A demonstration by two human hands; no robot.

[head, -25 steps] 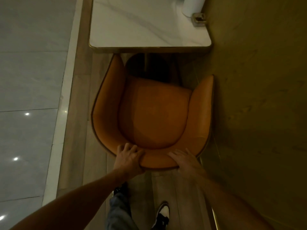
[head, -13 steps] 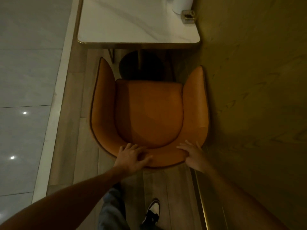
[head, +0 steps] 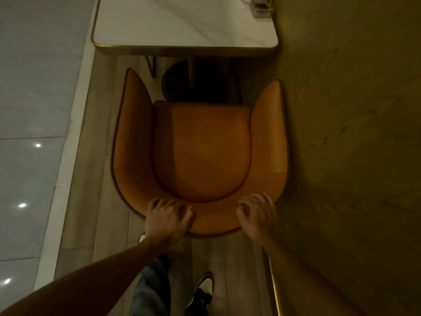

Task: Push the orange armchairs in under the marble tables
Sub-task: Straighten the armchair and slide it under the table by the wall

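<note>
An orange armchair [head: 200,151] stands below me, its open front facing a white marble table [head: 182,23] with a brass edge. The chair's arm tips stop a little short of the table's near edge. My left hand [head: 167,216] grips the top of the backrest on the left, fingers curled over the rim. My right hand [head: 257,213] rests on the backrest's right part, fingers bent on the leather. The table's dark round base [head: 196,83] shows between chair and tabletop.
A dark wooden wall [head: 353,133] runs close along the chair's right side. Glossy grey floor tiles [head: 34,133] lie to the left beyond a pale strip. A small metal holder [head: 262,8] sits at the table's far right corner. My shoe [head: 202,293] is below.
The chair has turned from skewed to square with the table and now sits closer to the wall. Both hands stayed on the backrest; my right hand's fingers have curled.
</note>
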